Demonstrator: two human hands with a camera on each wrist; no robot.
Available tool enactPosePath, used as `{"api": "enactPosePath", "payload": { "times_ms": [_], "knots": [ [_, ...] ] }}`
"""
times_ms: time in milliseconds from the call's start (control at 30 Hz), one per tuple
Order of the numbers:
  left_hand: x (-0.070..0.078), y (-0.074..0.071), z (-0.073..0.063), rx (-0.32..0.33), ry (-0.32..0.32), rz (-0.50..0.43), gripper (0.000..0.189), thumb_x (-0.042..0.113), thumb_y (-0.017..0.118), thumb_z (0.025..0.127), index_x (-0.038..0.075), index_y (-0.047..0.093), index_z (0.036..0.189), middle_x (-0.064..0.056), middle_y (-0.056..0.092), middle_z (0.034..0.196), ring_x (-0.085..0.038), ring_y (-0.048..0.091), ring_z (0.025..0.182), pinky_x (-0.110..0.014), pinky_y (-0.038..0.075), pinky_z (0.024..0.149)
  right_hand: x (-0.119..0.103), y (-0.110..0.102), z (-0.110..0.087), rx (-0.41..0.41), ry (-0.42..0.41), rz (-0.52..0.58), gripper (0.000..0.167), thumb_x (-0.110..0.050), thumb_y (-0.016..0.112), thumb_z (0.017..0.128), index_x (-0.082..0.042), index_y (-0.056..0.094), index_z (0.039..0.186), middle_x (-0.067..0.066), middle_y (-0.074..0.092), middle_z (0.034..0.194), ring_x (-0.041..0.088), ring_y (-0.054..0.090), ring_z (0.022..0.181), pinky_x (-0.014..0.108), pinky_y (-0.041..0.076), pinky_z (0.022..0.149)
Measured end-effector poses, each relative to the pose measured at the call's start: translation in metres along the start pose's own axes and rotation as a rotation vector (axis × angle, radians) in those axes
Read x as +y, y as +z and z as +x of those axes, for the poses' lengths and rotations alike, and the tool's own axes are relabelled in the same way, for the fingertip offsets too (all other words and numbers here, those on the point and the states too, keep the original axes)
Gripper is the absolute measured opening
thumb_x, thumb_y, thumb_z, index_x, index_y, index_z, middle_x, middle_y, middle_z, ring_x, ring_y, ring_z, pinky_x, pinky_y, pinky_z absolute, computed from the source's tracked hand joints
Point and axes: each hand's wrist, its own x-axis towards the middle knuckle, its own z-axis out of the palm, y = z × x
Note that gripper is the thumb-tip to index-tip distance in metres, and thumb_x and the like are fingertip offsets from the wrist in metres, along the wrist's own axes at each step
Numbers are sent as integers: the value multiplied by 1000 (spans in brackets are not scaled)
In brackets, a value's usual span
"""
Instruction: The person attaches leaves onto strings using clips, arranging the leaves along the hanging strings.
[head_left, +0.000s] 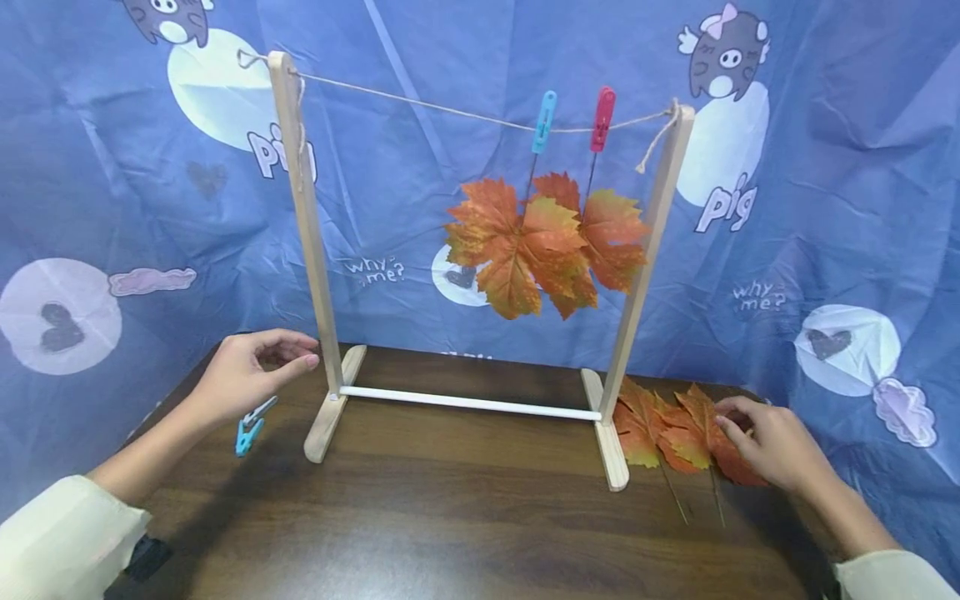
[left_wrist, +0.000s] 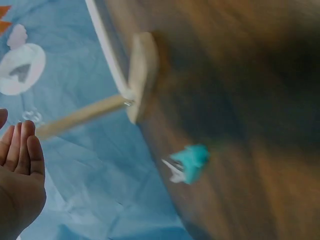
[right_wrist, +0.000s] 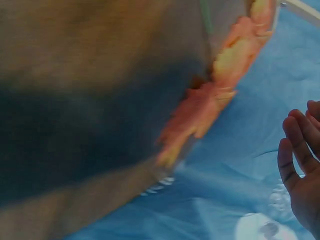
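Observation:
My left hand hovers beside the left post, fingers loosely bent and holding nothing. Just below it on the table lie clothespins, one turquoise and one pale grey; the left wrist view shows them blurred. On the right, my right hand is over autumn leaves with thin stems, its fingers relaxed. In the right wrist view the fingers stand apart from the leaves. Two orange leaves hang from the string, clipped by a blue clothespin and a red clothespin.
A wooden frame stands on the brown table, with a left post, a right post and a white crossbar. Its feet reach forward. A blue patterned cloth hangs behind.

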Motion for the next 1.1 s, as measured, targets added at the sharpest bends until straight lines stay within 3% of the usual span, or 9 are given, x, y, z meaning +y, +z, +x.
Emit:
{"api": "enactPosePath", "payload": {
  "times_ms": [333,500,667,867,1100],
  "knots": [
    [-53,-13,-24,-72,-60,101,19,22,78,93,9,76,106,1,76,87,-4,67,71,-21,51,61,27,21,-33,-69,-32,50,22,4,80,79,-8,76,97,-1,74,84,-5,55,66,27,48,53],
    [-76,-17,-31,-173,-119,158,28,24,77,94,2,74,112,-2,76,91,-9,70,76,-26,53,67,35,28,-42,-133,-71,103,29,10,79,74,-9,77,95,-5,74,86,-6,57,73,26,51,58],
    [-92,-16,-31,-231,-166,189,37,24,76,94,-4,70,117,-9,77,97,-21,74,84,-35,56,72,39,33,-49,-171,-149,151,37,17,77,69,-9,78,96,-12,69,84,-7,53,73,23,47,57],
    [-111,-13,-29,-232,-196,203,38,23,77,93,-8,69,115,-14,76,96,-25,74,84,-35,55,69,38,37,-52,-219,-201,167,37,17,79,69,-11,78,94,-12,69,86,-4,56,77,23,48,58],
    [-116,-11,-28,-244,-246,207,39,25,73,96,-7,69,116,-14,76,99,-26,73,86,-39,55,73,38,42,-46,-195,-216,173,28,9,84,74,-15,76,86,-15,67,81,-5,56,73,23,49,56]
  ]
}}
